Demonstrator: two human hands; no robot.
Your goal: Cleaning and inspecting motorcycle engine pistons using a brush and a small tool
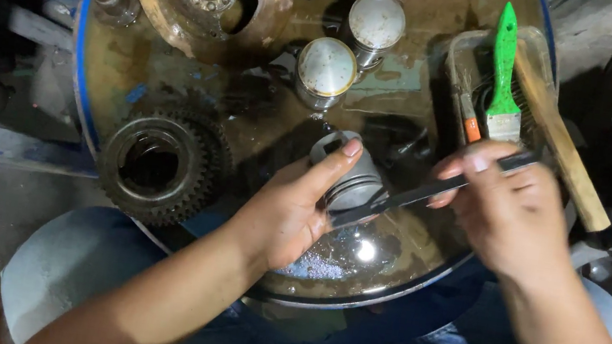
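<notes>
Left hand (pixel 288 210) wraps its fingers around a piston (pixel 349 178), steadying it on its side over the oily drum-top worktop (pixel 265 121), while right hand (pixel 510 211) pinches a thin flat blade (pixel 420 193) angled against its ringed wall, apparently for scraping.
</notes>
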